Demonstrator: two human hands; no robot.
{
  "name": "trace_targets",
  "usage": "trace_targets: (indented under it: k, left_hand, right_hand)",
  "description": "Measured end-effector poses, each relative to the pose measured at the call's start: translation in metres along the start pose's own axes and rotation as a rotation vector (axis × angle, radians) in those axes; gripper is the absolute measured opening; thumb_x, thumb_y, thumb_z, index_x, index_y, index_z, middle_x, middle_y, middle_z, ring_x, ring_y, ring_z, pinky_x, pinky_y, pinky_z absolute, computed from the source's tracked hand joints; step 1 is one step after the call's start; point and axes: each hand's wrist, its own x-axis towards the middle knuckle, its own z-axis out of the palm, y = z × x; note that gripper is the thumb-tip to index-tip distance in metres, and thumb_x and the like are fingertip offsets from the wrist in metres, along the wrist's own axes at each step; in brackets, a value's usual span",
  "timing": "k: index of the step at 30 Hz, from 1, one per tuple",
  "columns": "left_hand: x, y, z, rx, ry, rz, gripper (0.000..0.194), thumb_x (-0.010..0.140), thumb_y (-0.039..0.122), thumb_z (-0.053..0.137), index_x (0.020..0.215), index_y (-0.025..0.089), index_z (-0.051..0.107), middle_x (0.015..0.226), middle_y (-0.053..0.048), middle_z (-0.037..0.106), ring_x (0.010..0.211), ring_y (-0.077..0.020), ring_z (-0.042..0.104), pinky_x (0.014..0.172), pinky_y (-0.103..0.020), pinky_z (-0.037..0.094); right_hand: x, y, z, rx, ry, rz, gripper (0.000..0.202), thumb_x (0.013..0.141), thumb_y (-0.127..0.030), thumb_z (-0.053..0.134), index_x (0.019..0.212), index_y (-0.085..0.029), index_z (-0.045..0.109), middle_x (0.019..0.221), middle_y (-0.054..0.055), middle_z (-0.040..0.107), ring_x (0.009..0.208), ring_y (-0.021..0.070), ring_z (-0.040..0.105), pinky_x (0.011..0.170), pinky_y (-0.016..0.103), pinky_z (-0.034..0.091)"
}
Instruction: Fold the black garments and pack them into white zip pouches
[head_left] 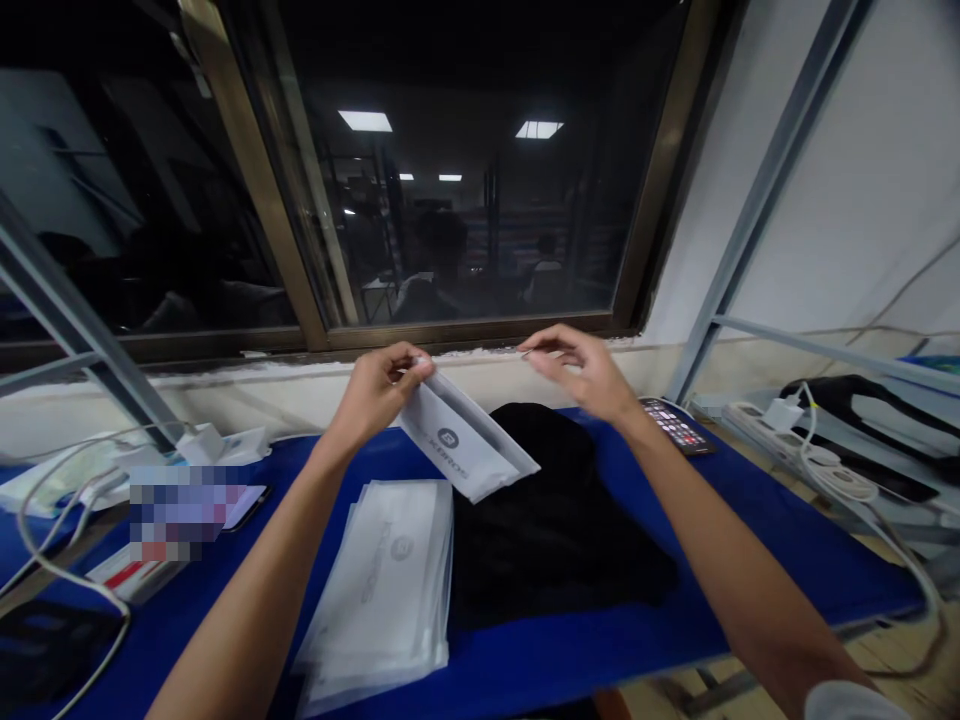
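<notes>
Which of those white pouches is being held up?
The pouch in the left hand, tilted; the other pouches lie in a pile on the blue tabletop.

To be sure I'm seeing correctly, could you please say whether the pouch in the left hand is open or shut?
Open: the pouch in the left hand shows a darker gap between its two long edges.

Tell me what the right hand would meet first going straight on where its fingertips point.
Probably the left hand, which holds the white pouch: the right hand points across toward it, though depth is unclear.
</notes>
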Motion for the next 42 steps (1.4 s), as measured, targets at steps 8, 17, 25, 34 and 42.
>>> trace_targets:
  k: [8, 17, 25, 34, 42]
  left_hand:
    - [-0.007, 0.021, 0.024, -0.088, 0.049, 0.057, 0.027, 0.087, 0.039, 0.069, 0.103, 0.017, 0.07, 0.071, 0.0, 0.067, 0.065, -0.0135, 0.06, 0.062, -0.025, 0.043]
    - [-0.002, -0.005, 0.016, -0.484, -0.311, -0.406, 0.062, 0.085, 0.059, 0.07, 0.128, 0.017, 0.055, 0.116, -0.016, 0.072, 0.097, -0.0258, 0.073, 0.08, -0.038, 0.059]
    - [-0.003, -0.087, 0.028, 0.09, -0.035, -0.65, 0.043, 0.103, 0.041, 0.042, 0.136, 0.014, 0.049, 0.111, -0.015, 0.073, 0.095, -0.0225, 0.073, 0.075, -0.032, 0.057]
    - [-0.037, -0.146, 0.045, 0.61, -0.205, -0.659, 0.056, 0.094, 0.039, 0.057, 0.138, 0.005, 0.052, 0.149, -0.031, 0.045, 0.147, -0.045, 0.032, 0.113, -0.064, 0.03]
    - [-0.056, -0.155, 0.085, 0.733, -0.455, -0.511, 0.077, 0.097, 0.065, 0.03, 0.159, 0.02, 0.034, 0.169, -0.013, 0.019, 0.155, -0.0454, 0.007, 0.119, -0.07, 0.006]
  right_hand:
    - [-0.018, -0.01, 0.054, -0.157, -0.295, 0.08, 0.045, 0.098, -0.046, 0.053, 0.063, -0.018, 0.051, 0.058, -0.003, 0.047, 0.056, 0.0106, 0.043, 0.054, 0.025, 0.03]
    - [-0.013, 0.038, 0.064, 0.23, 0.336, 0.324, 0.048, 0.087, -0.067, 0.06, 0.081, -0.02, 0.064, 0.069, 0.003, 0.064, 0.076, 0.0223, 0.063, 0.059, 0.03, 0.051]
    - [-0.009, 0.041, 0.066, 0.486, 0.275, 0.508, 0.028, 0.08, -0.039, 0.071, 0.098, -0.018, 0.068, 0.095, 0.008, 0.077, 0.076, 0.0192, 0.074, 0.068, 0.031, 0.06]
    - [-0.003, 0.037, 0.05, 0.447, 0.238, 0.499, 0.016, 0.074, -0.032, 0.066, 0.08, -0.017, 0.065, 0.085, 0.007, 0.076, 0.062, 0.0144, 0.07, 0.054, 0.023, 0.052]
    - [0.002, 0.06, 0.046, 0.108, 0.095, 0.427, 0.017, 0.087, -0.031, 0.054, 0.087, -0.018, 0.065, 0.093, 0.008, 0.077, 0.072, 0.0152, 0.073, 0.062, 0.025, 0.056]
